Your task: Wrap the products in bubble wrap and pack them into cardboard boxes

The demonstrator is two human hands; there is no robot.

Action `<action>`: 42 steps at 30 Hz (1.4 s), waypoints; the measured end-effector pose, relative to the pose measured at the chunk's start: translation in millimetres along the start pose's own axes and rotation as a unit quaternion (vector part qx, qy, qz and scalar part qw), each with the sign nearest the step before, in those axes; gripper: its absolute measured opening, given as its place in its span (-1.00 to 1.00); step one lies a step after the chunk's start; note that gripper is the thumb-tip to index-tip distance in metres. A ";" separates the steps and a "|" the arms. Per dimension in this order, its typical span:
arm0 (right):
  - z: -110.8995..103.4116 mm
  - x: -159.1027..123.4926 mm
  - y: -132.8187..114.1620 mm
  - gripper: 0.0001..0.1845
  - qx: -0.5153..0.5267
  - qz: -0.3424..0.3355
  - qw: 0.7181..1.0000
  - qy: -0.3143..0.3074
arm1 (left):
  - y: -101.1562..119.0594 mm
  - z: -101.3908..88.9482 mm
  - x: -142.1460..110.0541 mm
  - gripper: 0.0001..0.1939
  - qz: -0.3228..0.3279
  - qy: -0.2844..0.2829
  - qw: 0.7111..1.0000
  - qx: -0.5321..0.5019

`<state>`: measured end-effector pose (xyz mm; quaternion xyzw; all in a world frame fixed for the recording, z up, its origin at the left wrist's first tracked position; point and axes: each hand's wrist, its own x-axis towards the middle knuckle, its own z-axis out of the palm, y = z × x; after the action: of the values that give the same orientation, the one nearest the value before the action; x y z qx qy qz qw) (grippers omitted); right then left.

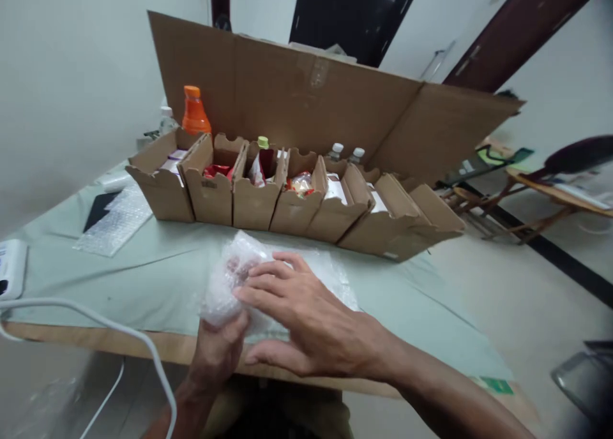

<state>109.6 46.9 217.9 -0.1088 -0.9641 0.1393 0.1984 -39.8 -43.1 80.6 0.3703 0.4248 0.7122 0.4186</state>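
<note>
A small object wrapped in clear bubble wrap [230, 279] rests at the near edge of the table [143, 279]. My left hand [218, 353] comes up from below the edge and grips the bundle's lower side, its fingers mostly hidden. My right hand [306, 318] lies over the bundle with fingers stretched flat, pressing the wrap down. More of the bubble wrap sheet [330, 273] spreads to the right under that hand. What is inside the wrap looks reddish but I cannot make it out.
A row of several open cardboard bins [287, 200] holding packets and bottles stands behind, backed by a tall cardboard sheet [306, 101]. An orange bottle [194, 112] stands at the back left. Another bubble wrap piece [115, 221] and a white cable [119, 334] lie left.
</note>
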 end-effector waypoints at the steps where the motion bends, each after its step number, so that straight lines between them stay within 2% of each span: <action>1: -0.1 -20.1 3.2 -0.54 0.044 0.032 0.998 0.029 | 1.7 2.4 -7.8 -0.16 -0.052 -0.018 0.998 -0.030; 2: -0.7 -39.8 9.3 -0.49 0.083 0.088 0.990 0.071 | 3.2 3.7 -15.8 -0.19 -0.095 -0.044 0.993 -0.062; 4: 1.8 -76.9 25.7 -0.33 0.173 0.219 0.951 0.132 | 5.1 4.9 -30.6 -0.22 -0.156 -0.120 0.973 -0.123; 6: 14.7 -106.3 38.8 -0.06 0.322 0.309 0.887 0.114 | 4.8 8.5 -41.9 -0.22 -0.209 -0.191 0.946 -0.159; 8: 35.3 -124.5 43.5 0.09 0.487 0.343 0.801 0.067 | 2.5 15.6 -47.6 -0.20 -0.254 -0.228 0.927 -0.154; 10: 54.3 -133.1 41.6 -0.01 0.581 0.359 0.727 0.067 | -0.2 22.4 -47.0 -0.18 -0.282 -0.235 0.922 -0.117; 11: 60.4 -135.1 40.1 -0.12 0.595 0.371 0.707 0.091 | -1.2 23.9 -44.5 -0.19 -0.293 -0.221 0.925 -0.094; 13: 64.1 -138.0 39.5 -0.33 0.574 0.399 0.695 0.168 | -1.5 21.3 -34.9 -0.30 -0.316 -0.155 0.935 -0.041; 14: 62.7 -139.4 40.9 -0.40 0.548 0.412 0.698 0.208 | -0.6 17.5 -28.2 -0.36 -0.323 -0.106 0.940 -0.014; 16: 57.7 -142.4 46.2 -0.49 0.479 0.425 0.722 0.260 | 2.5 7.8 -11.7 -0.44 -0.316 -0.023 0.947 0.044; 18: 56.1 -144.1 52.8 -0.52 0.389 0.432 0.765 0.276 | 5.1 -0.6 6.6 -0.44 -0.267 0.012 0.956 0.122; 20: 61.8 -143.9 59.5 -0.52 0.277 0.438 0.811 0.273 | 4.3 -5.1 23.8 -0.40 -0.193 0.012 0.953 0.233; 22: 73.0 -143.0 67.0 -0.51 0.159 0.446 0.844 0.251 | -1.9 -6.8 37.6 -0.34 -0.126 0.003 0.918 0.375; 24: 84.3 -143.1 75.3 -0.45 0.044 0.455 0.867 0.198 | -12.0 -9.0 46.4 -0.28 -0.095 -0.015 0.852 0.514; 26: 90.2 -145.6 82.7 -0.35 -0.064 0.459 0.876 0.131 | -21.7 -13.2 49.9 -0.27 -0.071 -0.030 0.785 0.614; 27: 90.4 -147.5 85.3 -0.30 -0.114 0.455 0.876 0.109 | -24.8 -15.4 49.7 -0.29 -0.045 -0.028 0.763 0.644; 29: 86.3 -151.0 87.7 -0.25 -0.187 0.431 0.877 0.102 | -26.1 -18.0 46.2 -0.34 0.048 -0.010 0.747 0.663; 31: 80.4 -152.3 87.6 -0.32 -0.213 0.383 0.893 0.103 | -22.7 -15.2 40.0 -0.41 0.160 -0.007 0.744 0.649; 33: 77.1 -151.3 88.3 -0.50 -0.199 0.327 0.922 0.054 | -20.1 -7.8 33.8 -0.51 0.224 -0.062 0.738 0.633; 35: 77.1 -149.2 92.8 -0.65 -0.180 0.284 0.941 -0.017 | -23.1 -0.9 30.7 -0.62 0.209 -0.149 0.731 0.632; 37: 77.8 -146.7 101.7 -0.71 -0.176 0.258 0.947 -0.068 | -31.4 -0.9 32.6 -0.66 0.152 -0.202 0.731 0.634; 39: 75.9 -142.4 111.8 -0.72 -0.181 0.244 0.947 -0.102 | -39.9 -9.7 38.0 -0.65 0.125 -0.206 0.754 0.612; 42: 67.8 -130.2 118.4 -0.75 -0.187 0.248 0.935 -0.167 | -43.0 -30.1 43.6 -0.72 0.132 -0.166 0.810 0.547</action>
<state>216.7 108.1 75.3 -0.3551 -0.9341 0.0173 -0.0308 -70.6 0.2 37.9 0.7033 0.6148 0.3386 0.1129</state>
